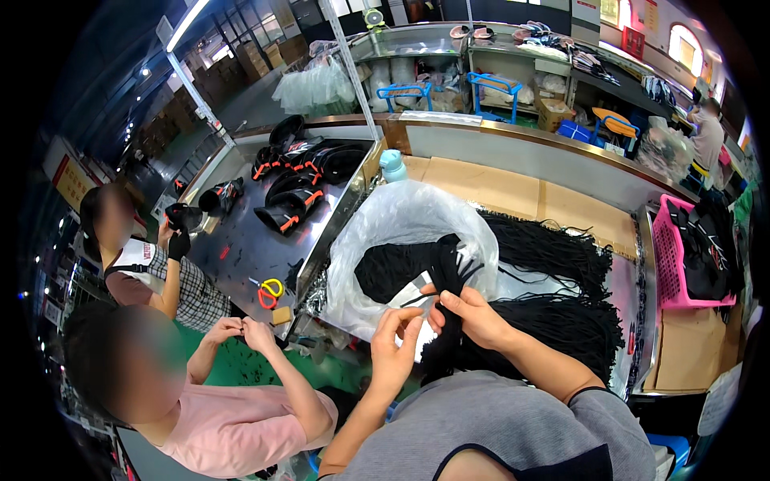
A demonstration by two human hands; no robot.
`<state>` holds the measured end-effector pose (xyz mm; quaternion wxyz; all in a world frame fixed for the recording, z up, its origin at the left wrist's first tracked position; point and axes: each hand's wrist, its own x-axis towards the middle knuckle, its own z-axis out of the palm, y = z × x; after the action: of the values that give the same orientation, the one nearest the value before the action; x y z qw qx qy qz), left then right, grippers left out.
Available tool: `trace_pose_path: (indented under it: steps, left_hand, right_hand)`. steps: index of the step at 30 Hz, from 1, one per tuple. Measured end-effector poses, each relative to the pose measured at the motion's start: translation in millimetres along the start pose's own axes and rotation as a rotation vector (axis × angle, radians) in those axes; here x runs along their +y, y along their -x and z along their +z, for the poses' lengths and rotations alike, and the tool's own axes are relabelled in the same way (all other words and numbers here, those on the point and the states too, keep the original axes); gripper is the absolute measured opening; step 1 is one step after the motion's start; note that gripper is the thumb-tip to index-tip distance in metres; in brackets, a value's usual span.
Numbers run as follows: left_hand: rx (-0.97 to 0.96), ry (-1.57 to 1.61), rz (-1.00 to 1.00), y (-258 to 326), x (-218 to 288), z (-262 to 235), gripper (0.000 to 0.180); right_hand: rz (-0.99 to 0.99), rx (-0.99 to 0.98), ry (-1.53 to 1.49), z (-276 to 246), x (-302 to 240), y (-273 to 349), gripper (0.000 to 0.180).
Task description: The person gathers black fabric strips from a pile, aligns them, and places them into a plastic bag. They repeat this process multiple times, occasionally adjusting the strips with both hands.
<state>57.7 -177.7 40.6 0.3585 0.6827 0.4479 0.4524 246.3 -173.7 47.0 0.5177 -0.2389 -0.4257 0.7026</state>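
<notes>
My right hand [475, 319] is closed around the top of a bundle of black laces [446, 260], thumb uppermost. Some lace ends fan out above it, over a large clear plastic bag [361, 232]. Close by on the left, my left hand [393, 353] has its thumb and fingertips bent together at a thin black lace that runs toward the right hand. More black laces lie inside the bag. To the right, two long piles of black laces [553, 325] are spread on the bench, the nearer one beside my right forearm.
A light-blue bottle [393, 166] stands behind the bag. Scissors with red and yellow handles [269, 293] lie on the left bench near black shoes with orange trim [293, 204]. Two people work at my left. A pink basket [670, 256] holding black pieces stands at the right.
</notes>
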Motion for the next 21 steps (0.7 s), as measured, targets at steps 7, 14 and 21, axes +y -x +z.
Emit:
trace_pose_path:
  steps: [7,14,21]
  left_hand:
    - [-0.151,0.36,-0.18,-14.5,19.1,3.8,0.016]
    - [-0.091,0.326,-0.17,-33.6,43.9,7.9,0.016]
    - [-0.117,0.528,-0.177,-31.3,43.7,11.6,0.018]
  right_hand:
    - [0.031,-0.19,0.162,1.3,-10.4,14.0,0.031]
    - [0.075,-0.215,0.228,-5.6,-21.9,17.8,0.03]
    - [0.152,-0.212,-0.176,-16.4,-23.7,17.9,0.034]
